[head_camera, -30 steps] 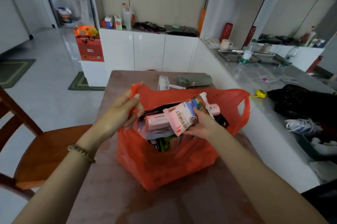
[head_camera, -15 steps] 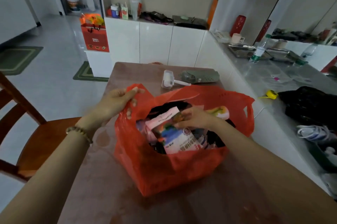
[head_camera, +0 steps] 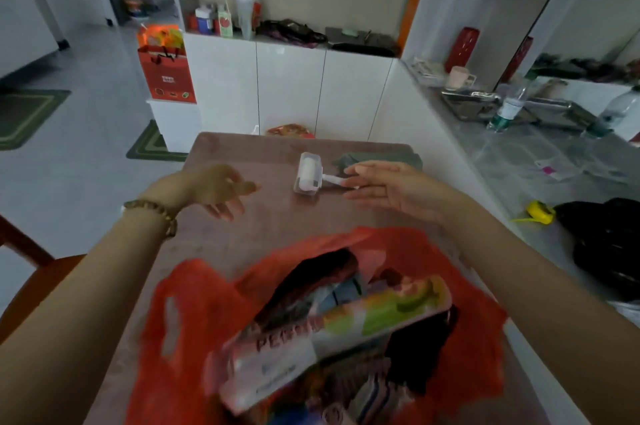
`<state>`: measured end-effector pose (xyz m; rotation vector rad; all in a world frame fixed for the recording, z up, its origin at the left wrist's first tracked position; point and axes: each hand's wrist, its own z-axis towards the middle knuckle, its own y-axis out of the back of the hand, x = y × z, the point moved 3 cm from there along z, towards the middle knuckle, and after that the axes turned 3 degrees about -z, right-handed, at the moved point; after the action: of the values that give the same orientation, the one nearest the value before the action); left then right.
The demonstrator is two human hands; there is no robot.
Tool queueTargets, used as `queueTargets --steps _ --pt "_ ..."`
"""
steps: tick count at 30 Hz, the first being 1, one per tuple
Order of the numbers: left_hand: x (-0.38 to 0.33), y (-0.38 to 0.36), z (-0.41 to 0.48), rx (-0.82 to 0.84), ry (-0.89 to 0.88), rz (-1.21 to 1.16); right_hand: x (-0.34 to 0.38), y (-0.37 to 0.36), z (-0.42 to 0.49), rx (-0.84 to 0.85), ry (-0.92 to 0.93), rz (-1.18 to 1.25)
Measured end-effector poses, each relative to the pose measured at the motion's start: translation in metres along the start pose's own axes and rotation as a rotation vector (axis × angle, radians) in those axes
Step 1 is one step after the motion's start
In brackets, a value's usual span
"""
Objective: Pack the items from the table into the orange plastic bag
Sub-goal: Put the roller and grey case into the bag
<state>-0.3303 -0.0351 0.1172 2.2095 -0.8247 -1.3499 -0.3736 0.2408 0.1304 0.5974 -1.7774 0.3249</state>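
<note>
My right hand (head_camera: 391, 189) is spread flat with straight fingers and grips nothing. Its fingertips (head_camera: 349, 178) reach the handle of the white lint roller (head_camera: 307, 172), which lies beyond the orange plastic bag (head_camera: 194, 320) — contact I can't confirm. My left hand (head_camera: 221, 189) hangs loosely open and empty, also beyond the bag. The bag gapes, stuffed, with a colourful packet (head_camera: 346, 331) on top. A grey item (head_camera: 381, 158) lies farther beyond the bag.

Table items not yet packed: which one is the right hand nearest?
The white roller: the right hand reaches its handle with straight fingers. The grey pouch lies farther back, partly behind that hand.
</note>
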Motion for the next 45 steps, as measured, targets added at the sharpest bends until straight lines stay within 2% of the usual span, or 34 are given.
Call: queueTargets --steps 4,9,13,14,15,16,18,19,22,25,27,31,34,36,38,39,42,45 --pt "-0.035 -0.02 0.098 -0.062 -0.095 -0.146 -0.03 0.06 0.085 -0.211 -0.122 0.082" --pt "-0.039 -0.064 0.217 -0.007 0.062 -0.361 -0.099 0.124 0.167 -0.447 -0.344 0.461" --pt "-0.03 -0.088 0.283 -0.022 0.142 -0.449 -0.143 0.158 0.212 -0.549 -0.419 0.514" --pt "-0.028 -0.093 0.299 -0.025 0.142 -0.467 -0.152 0.169 0.225 -0.579 -0.397 0.395" --pt "-0.026 -0.097 0.314 -0.038 0.141 -0.468 -0.158 0.181 0.237 -0.608 -0.349 0.132" --pt "-0.025 -0.099 0.328 -0.053 0.137 -0.458 -0.161 0.192 0.25 -0.61 -0.275 -0.242" --pt "-0.021 -0.105 0.353 -0.042 0.132 -0.417 -0.166 0.207 0.276 -0.499 -0.1 -0.915" --pt "-0.02 -0.108 0.362 -0.018 0.137 -0.383 -0.168 0.212 0.286 -0.401 -0.057 -1.105" --pt "-0.014 -0.113 0.384 -0.003 0.176 -0.326 -0.174 0.227 0.314 -0.219 -0.033 -1.424" --pt "-0.012 -0.115 0.392 0.025 0.198 -0.349 -0.172 0.239 0.332 -0.256 -0.011 -1.66" --pt "-0.009 -0.116 0.391 0.036 0.203 -0.361 -0.169 0.241 0.334 -0.262 0.027 -1.716" --pt "-0.001 -0.112 0.376 0.001 0.179 -0.323 -0.152 0.243 0.312 -0.325 0.082 -1.459" --pt "0.0 -0.101 0.353 -0.024 0.168 -0.369 -0.106 0.242 0.279 -0.545 0.123 -0.988" --pt "-0.003 -0.091 0.335 -0.02 0.156 -0.434 -0.071 0.237 0.258 -0.55 0.099 -0.6" --pt "-0.013 -0.076 0.311 0.015 0.127 -0.486 -0.038 0.215 0.236 -0.342 0.059 -0.202" --pt "-0.021 -0.068 0.299 0.03 0.104 -0.505 -0.025 0.203 0.225 -0.241 0.027 -0.102" --pt "-0.049 -0.038 0.258 0.055 0.017 -0.534 0.006 0.161 0.194 0.029 -0.025 -0.039" --pt "-0.082 -0.012 0.212 0.068 -0.076 -0.608 0.032 0.117 0.163 0.209 -0.122 -0.065"
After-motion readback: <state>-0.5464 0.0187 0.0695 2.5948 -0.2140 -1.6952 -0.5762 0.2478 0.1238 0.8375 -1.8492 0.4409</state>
